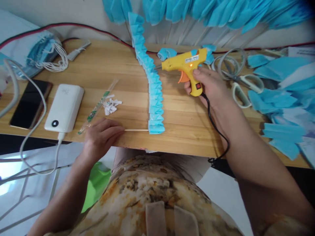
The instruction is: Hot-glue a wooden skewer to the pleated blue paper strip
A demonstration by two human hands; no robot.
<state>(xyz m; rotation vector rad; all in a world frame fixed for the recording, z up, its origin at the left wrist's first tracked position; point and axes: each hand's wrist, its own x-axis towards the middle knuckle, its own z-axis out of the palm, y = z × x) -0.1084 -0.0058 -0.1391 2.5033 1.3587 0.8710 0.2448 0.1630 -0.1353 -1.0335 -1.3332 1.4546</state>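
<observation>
My left hand (103, 134) rests at the table's front edge, its fingers pinching a thin wooden stick (136, 130). The stick's other end meets the lower end of a pleated blue strip (155, 88), which runs up the table towards the wall. My right hand (211, 83) is wrapped round the handle of a yellow glue gun (182, 62) with an orange trigger and a lit orange lamp. The gun's nozzle points left, close to the middle of the pleated strip. Its black cord hangs down past my right wrist.
A white power bank (64, 106) and a phone (31, 103) lie at left. White paper scraps (112, 105) and a clear wrapper (98, 108) are near my left hand. Scissors (242, 90), tape rolls (231, 64) and blue pieces (278, 101) lie at right. Blue pieces on sticks (216, 13) line the wall.
</observation>
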